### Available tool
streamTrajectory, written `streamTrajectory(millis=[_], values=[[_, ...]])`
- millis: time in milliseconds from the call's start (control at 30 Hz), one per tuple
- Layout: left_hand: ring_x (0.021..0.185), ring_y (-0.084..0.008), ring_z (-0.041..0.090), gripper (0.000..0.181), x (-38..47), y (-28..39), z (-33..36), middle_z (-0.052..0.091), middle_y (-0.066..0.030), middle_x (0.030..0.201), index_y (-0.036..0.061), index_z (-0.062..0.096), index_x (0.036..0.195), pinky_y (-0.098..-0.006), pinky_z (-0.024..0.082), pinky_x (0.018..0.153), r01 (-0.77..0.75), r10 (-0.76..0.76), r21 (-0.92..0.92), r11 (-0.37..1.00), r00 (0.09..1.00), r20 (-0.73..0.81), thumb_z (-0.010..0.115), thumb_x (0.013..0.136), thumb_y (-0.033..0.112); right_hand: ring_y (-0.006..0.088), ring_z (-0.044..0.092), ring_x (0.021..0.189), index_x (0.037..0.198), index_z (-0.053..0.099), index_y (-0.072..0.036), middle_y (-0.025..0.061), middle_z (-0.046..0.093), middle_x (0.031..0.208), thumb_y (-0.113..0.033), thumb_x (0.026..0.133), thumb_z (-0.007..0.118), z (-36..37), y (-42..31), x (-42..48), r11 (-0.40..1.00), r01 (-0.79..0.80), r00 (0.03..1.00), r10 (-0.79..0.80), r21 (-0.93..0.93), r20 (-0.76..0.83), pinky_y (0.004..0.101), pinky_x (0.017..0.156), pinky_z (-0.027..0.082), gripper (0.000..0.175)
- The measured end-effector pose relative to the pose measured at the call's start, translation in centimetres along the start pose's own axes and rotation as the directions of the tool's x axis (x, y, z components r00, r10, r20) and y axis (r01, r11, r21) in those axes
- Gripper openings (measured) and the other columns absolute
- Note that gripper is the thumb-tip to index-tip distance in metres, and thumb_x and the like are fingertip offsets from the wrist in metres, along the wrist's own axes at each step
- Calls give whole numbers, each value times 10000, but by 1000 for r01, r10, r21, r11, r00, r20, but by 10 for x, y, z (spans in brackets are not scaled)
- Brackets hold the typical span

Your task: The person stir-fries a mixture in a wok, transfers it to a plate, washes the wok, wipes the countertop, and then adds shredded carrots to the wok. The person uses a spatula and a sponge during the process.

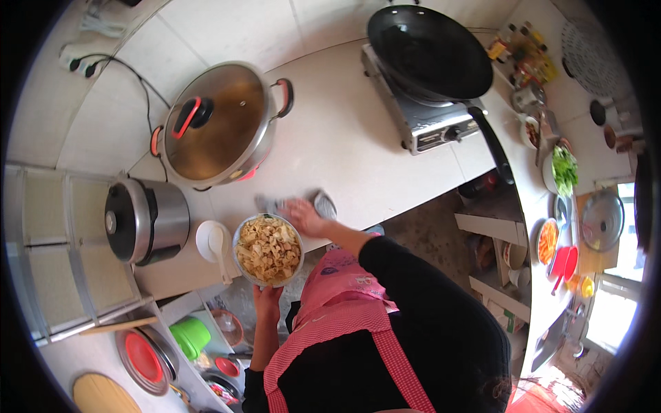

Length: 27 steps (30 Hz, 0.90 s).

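Note:
My left hand [267, 302] holds a round bowl [236, 256] from below at its near edge. Chopped, cooked pale-brown food [269, 249] fills the bowl, which is held at the front edge of the counter. Just beyond it, my right hand [304, 217] presses on a greyish cloth [324, 205] lying on the counter. Hand and cloth are blurred, so the exact grip is hard to make out. Left of the bowl stands a white bowl [206, 242] with a white spoon [221, 248] in it.
A large lidded electric pot [222, 129] and a rice cooker [147, 219] stand at the left. A black wok [428, 51] sits on a gas stove [444, 131], its handle [493, 147] jutting past the counter edge. Bowls of lettuce [564, 170] and orange shreds [547, 241] line the right counter.

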<state>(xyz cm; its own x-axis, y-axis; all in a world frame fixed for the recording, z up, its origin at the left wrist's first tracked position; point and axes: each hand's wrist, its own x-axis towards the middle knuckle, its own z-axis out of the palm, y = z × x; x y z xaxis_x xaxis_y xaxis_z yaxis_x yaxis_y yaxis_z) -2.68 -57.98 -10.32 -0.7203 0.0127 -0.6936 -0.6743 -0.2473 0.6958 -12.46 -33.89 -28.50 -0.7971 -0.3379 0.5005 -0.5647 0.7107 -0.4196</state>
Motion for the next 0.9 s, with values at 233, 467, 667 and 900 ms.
streamTrajectory(millis=[233,467,667,900], values=[[1145,-264,535,585,70,-33,27,470,-108,1320,125,292,1387,-390,477,935,-74,73,-2,997,990,121,522,858,29,305,443,1242,1159,611,-121,114,521,1263,-70,777,524,-166,26,-151,912,-397,918,396,-99,-29,423,1059,355,396],[1128,-247,544,565,98,-46,89,477,-105,1312,127,312,1376,-378,481,932,-32,34,-15,999,986,165,514,859,21,336,529,1157,1177,609,-90,168,524,1281,-159,947,378,-312,97,-288,358,-911,145,744,206,-652,387,997,416,333],[1106,-234,563,417,154,-71,48,503,-151,1270,1,359,1311,-335,468,960,-442,274,344,829,856,439,510,926,54,323,521,1123,1123,621,-81,151,560,1182,-1,774,500,-343,61,-200,568,-817,563,754,-94,-338,398,985,416,378],[1192,-255,489,424,80,-71,105,474,-193,1294,-42,364,1318,-332,447,991,-132,134,507,852,990,33,481,971,172,258,515,1052,1100,649,-200,36,524,1243,-149,775,556,-381,119,-231,653,-699,681,733,-291,9,351,893,475,342]])
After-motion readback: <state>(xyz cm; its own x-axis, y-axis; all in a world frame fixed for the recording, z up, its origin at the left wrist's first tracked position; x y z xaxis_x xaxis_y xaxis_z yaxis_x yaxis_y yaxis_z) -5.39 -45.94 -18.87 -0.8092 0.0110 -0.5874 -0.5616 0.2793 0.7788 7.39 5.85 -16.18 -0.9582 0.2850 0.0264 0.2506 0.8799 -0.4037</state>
